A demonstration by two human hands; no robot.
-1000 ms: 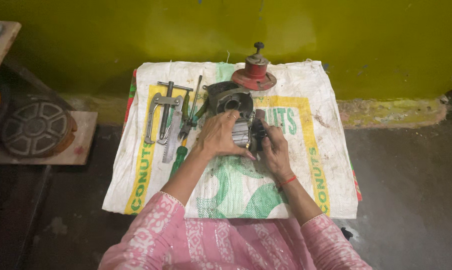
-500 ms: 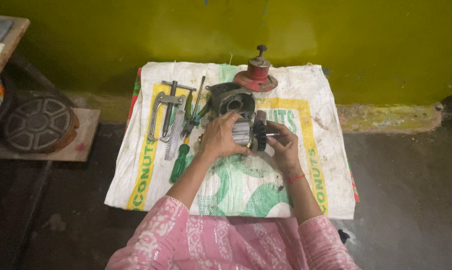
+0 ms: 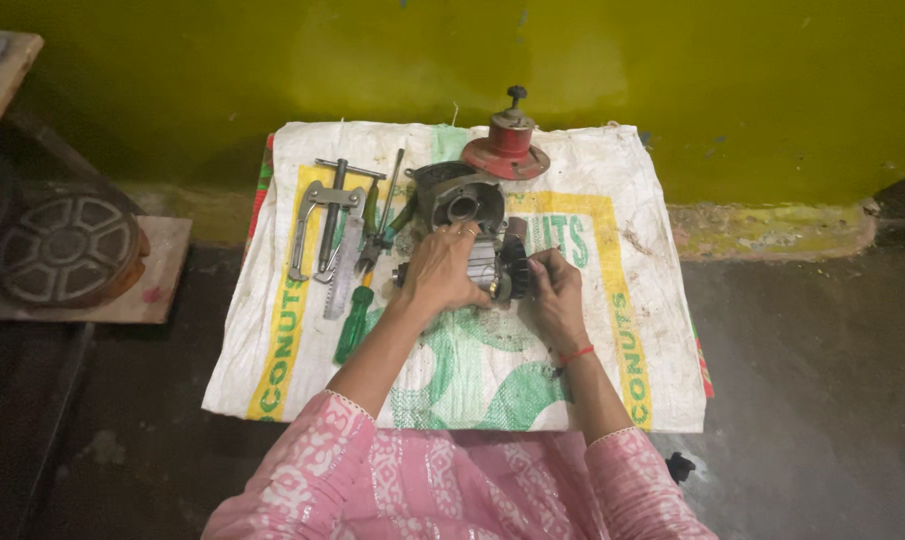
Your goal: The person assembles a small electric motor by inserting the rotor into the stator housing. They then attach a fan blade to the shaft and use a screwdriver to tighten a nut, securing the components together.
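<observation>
Near the middle of the frame, both hands meet on a small motor part point(image 3: 492, 268), a metal core with a dark toothed ring at its right end, lying on a white woven sack point(image 3: 612, 340) spread over the floor. The left hand point(image 3: 442, 272) lies over the part's left half, fingers curled down around it in a loose grasp. The right hand point(image 3: 555, 290) sits at the toothed end, its fingertips pinched close against the dark ring; whether they truly grip it I cannot tell from here.

Just above the hands, touching or nearly touching the part, stands a dark round housing point(image 3: 460, 200) with a hole in its centre. Further up, near the sack's top edge, rests a red disc-shaped piece with a knob point(image 3: 506, 150). To the left of the hands lie a 2-armed puller point(image 3: 322, 220), pliers point(image 3: 377, 235) and a green-handled screwdriver point(image 3: 354, 322). At the far left of the frame a round spoked wheel point(image 3: 67, 248) rests on a wooden board.
</observation>
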